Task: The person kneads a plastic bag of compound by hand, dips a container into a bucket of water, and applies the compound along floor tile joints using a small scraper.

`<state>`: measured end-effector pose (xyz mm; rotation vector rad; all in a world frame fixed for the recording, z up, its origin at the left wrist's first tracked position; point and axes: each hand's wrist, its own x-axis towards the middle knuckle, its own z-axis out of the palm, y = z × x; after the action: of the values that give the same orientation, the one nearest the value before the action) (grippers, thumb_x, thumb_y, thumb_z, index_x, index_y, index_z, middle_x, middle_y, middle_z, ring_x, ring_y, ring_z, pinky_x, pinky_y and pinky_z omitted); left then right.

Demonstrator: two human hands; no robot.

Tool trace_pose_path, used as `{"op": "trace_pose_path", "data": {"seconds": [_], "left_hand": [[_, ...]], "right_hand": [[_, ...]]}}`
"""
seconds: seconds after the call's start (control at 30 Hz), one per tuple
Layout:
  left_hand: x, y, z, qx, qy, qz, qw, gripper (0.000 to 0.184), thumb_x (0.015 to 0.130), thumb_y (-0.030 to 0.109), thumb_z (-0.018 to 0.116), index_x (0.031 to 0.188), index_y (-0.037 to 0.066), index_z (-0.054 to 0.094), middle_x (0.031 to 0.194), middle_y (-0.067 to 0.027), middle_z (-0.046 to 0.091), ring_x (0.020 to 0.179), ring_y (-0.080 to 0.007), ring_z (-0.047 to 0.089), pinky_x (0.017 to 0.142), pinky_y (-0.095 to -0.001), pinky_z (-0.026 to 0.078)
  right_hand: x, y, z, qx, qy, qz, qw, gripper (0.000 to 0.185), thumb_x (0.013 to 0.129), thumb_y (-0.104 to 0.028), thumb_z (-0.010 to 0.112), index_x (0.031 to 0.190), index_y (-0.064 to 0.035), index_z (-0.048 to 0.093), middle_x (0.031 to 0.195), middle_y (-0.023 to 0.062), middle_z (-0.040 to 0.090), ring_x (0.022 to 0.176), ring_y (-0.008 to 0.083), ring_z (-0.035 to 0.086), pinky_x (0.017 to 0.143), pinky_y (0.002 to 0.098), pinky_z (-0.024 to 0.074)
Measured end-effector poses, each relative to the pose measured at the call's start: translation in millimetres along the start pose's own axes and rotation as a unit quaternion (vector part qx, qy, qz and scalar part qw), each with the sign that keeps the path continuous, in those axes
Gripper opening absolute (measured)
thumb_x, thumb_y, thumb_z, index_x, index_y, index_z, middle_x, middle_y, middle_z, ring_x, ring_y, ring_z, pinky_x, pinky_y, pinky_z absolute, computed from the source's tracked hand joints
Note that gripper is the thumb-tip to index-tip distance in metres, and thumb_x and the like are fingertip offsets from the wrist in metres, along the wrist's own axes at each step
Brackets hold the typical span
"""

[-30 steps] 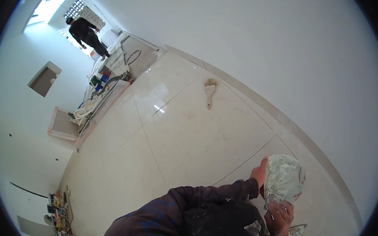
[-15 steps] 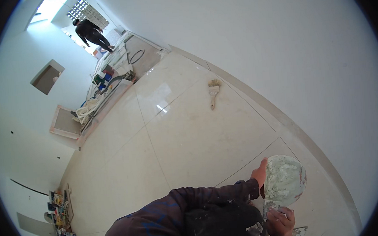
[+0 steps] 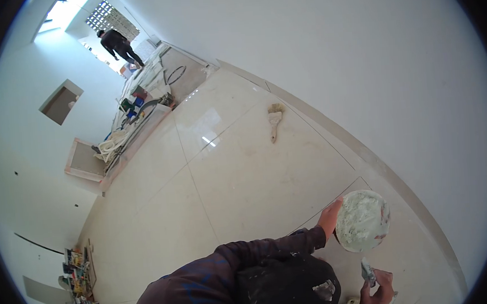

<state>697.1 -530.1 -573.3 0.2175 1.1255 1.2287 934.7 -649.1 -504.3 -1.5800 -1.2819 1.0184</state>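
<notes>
My left hand (image 3: 330, 218) grips the left edge of a round tub (image 3: 366, 250), which has pale, greenish-white putty (image 3: 360, 220) across its top. Below the tub, my right hand (image 3: 378, 291) is closed around a putty-smeared tool that looks like a putty knife (image 3: 367, 269), its blade pointing up toward the tub but apart from it. Close to my right hand, a small pale piece with a hole (image 3: 353, 301) shows, too little of it to name. Farther up the tiled floor lies a wide brush (image 3: 275, 122) with a white handle.
A white wall (image 3: 361, 78) with a skirting strip runs along the right. Boards, hoses and tools (image 3: 135, 114) lie on the left by an open box (image 3: 82, 159). More tools (image 3: 79, 279) stand at the lower left. Another person (image 3: 119, 47) is far off near a lattice window.
My right hand and the tool have come away from the tub, moving down and right. The tub has shifted slightly up and left in my left hand. The distant person has moved slightly.
</notes>
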Motion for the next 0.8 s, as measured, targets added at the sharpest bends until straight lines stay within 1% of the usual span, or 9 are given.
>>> {"op": "trace_pose_path", "data": {"seconds": [0.1, 0.2, 0.3, 0.5, 0.53, 0.6, 0.67, 0.73, 0.8], "left_hand": [[20, -17, -30, 0.071, -0.027, 0.022, 0.997, 0.052, 0.106, 0.049, 0.049, 0.121, 0.002, 0.063, 0.109, -0.0039, 0.066, 0.103, -0.0113, 0.061, 0.092, -0.031, 0.048], [29, -24, -47, 0.151, -0.06, 0.057, 0.985, 0.056, 0.106, 0.051, 0.048, 0.125, 0.0, 0.062, 0.117, -0.0054, 0.066, 0.108, -0.0118, 0.059, 0.097, -0.031, 0.046], [33, -34, -53, 0.132, -0.048, 0.008, 0.99, 0.058, 0.107, 0.05, 0.046, 0.128, -0.002, 0.06, 0.123, -0.0058, 0.064, 0.113, -0.012, 0.056, 0.101, -0.0308, 0.044], [32, -51, -58, 0.143, -0.042, 0.035, 0.988, 0.056, 0.108, 0.048, 0.044, 0.13, -0.001, 0.059, 0.125, -0.0059, 0.063, 0.117, -0.0142, 0.055, 0.104, -0.0319, 0.042], [29, -48, -59, 0.192, -0.047, 0.041, 0.979, 0.054, 0.109, 0.047, 0.042, 0.132, 0.001, 0.057, 0.125, -0.0059, 0.063, 0.116, -0.0146, 0.056, 0.103, -0.0331, 0.043], [21, -38, -53, 0.279, -0.039, 0.083, 0.956, 0.051, 0.109, 0.044, 0.039, 0.133, 0.002, 0.056, 0.122, -0.0081, 0.063, 0.116, -0.0181, 0.057, 0.102, -0.0354, 0.044], [14, -23, -48, 0.416, -0.023, 0.134, 0.899, 0.05, 0.108, 0.043, 0.041, 0.129, 0.001, 0.058, 0.114, -0.0146, 0.064, 0.112, -0.0264, 0.058, 0.102, -0.038, 0.043], [18, -14, -52, 0.514, -0.021, 0.153, 0.844, 0.05, 0.107, 0.042, 0.042, 0.127, -0.001, 0.058, 0.109, -0.0188, 0.064, 0.109, -0.0316, 0.059, 0.102, -0.0396, 0.043], [29, -27, -70, 0.543, -0.031, 0.14, 0.827, 0.051, 0.106, 0.043, 0.043, 0.129, 0.0, 0.058, 0.114, -0.0229, 0.061, 0.107, -0.0383, 0.058, 0.1, -0.0427, 0.045]], "right_hand": [[22, 14, 18, 0.006, -0.022, 0.009, 1.0, 0.025, 0.098, -0.006, 0.067, 0.119, 0.0068, 0.065, 0.111, 0.0167, 0.07, 0.1, 0.0247, 0.066, 0.091, 0.0369, 0.0542], [43, 18, 32, -0.001, -0.041, -0.003, 0.999, 0.025, 0.097, -0.006, 0.067, 0.119, 0.0062, 0.065, 0.11, 0.016, 0.07, 0.099, 0.024, 0.066, 0.089, 0.0364, 0.0545], [60, 19, 30, -0.018, -0.061, -0.005, 0.998, 0.026, 0.097, -0.006, 0.067, 0.12, 0.0057, 0.066, 0.11, 0.0156, 0.071, 0.098, 0.0235, 0.067, 0.088, 0.0358, 0.055], [72, 23, 17, -0.027, -0.09, 0.024, 0.995, 0.028, 0.096, -0.007, 0.069, 0.122, 0.0049, 0.066, 0.109, 0.015, 0.071, 0.097, 0.0221, 0.068, 0.085, 0.0339, 0.0557], [71, 23, 17, -0.027, -0.088, 0.033, 0.995, 0.029, 0.096, -0.008, 0.069, 0.122, 0.0048, 0.066, 0.109, 0.015, 0.071, 0.097, 0.0217, 0.068, 0.084, 0.0335, 0.0558], [73, 11, 16, -0.033, -0.087, 0.031, 0.995, 0.03, 0.096, -0.008, 0.07, 0.122, 0.0045, 0.066, 0.109, 0.0148, 0.072, 0.096, 0.0214, 0.068, 0.083, 0.0334, 0.0558], [70, 10, 14, -0.038, -0.087, 0.033, 0.995, 0.031, 0.096, -0.009, 0.07, 0.123, 0.0042, 0.065, 0.108, 0.0147, 0.072, 0.096, 0.0211, 0.068, 0.082, 0.0333, 0.0558], [67, 17, 10, -0.039, -0.084, 0.047, 0.995, 0.031, 0.096, -0.01, 0.07, 0.124, 0.0033, 0.066, 0.108, 0.0149, 0.072, 0.094, 0.0212, 0.068, 0.081, 0.0331, 0.0558], [66, 16, 9, -0.048, -0.078, 0.036, 0.995, 0.031, 0.096, -0.01, 0.07, 0.124, 0.003, 0.066, 0.107, 0.015, 0.072, 0.093, 0.0216, 0.069, 0.081, 0.0331, 0.0558]]}}
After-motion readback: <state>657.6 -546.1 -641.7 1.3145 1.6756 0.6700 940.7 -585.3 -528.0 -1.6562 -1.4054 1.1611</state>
